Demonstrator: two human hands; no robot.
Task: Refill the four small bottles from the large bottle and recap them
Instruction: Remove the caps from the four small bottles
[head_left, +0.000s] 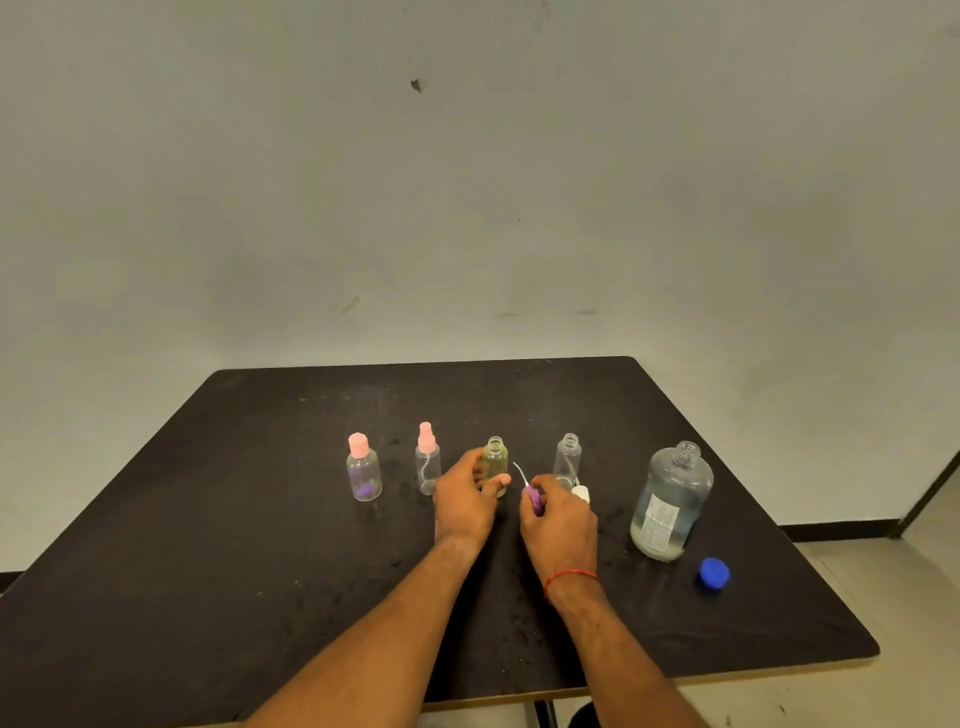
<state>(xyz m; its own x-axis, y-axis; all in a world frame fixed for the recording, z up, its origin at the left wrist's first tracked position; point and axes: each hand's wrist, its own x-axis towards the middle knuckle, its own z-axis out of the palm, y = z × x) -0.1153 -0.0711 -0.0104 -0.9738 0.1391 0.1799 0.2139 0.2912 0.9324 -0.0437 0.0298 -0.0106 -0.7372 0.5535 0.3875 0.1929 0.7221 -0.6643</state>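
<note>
dark square worktop (260, 519) against a pale wall. four small bottles stand in a row across it, all upright.

- far left: squat clear bottle with pink flip cap (363, 475), capped.
- next: slim clear bottle with pink spray top (427, 465), capped.
- third: small yellowish bottle (495, 454), neck open. left hand (467, 493) grips its lower body, thumb across the front.
- fourth: slim clear uncapped bottle (568, 457), just behind the right hand (558, 514).

right hand pinches a purple spray pump (535, 500). its thin white dip tube points up toward the yellowish bottle, not in the neck. small white cap (582, 492) lies by the right hand's knuckles; touching or not, cannot tell.

large clear bottle with white label (672, 501) stands to the right, open, some liquid inside. blue screw cap (714, 573) lies on the worktop near its base, apart from it. red thread (570, 576) round the right wrist.
</note>
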